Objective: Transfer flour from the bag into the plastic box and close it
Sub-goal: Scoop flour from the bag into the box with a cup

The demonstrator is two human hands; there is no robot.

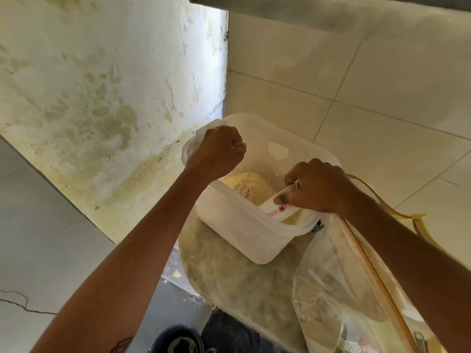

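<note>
The box point(244, 225) sits mid-frame on a dusty round bench point(242, 284), flour point(248, 186) heaped inside. Left hand point(216, 151) curls over the far rim; right hand point(316, 187) pinches a white scoop point(277, 207). Thin, flexy plastic, I'd guess, so grab it by the rims. Bag point(339, 289) slumps lower right.

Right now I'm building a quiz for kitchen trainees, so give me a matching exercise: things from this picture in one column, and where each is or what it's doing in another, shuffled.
Things:
1. left hand
2. right hand
3. flour
4. plastic bag

Places or states:
A. heaped inside the plastic box
B. slumped beside the box, on its right
C. gripping the box's far rim
D. holding a small white scoop at the box's near rim

Pairs: 1-C, 2-D, 3-A, 4-B
</note>
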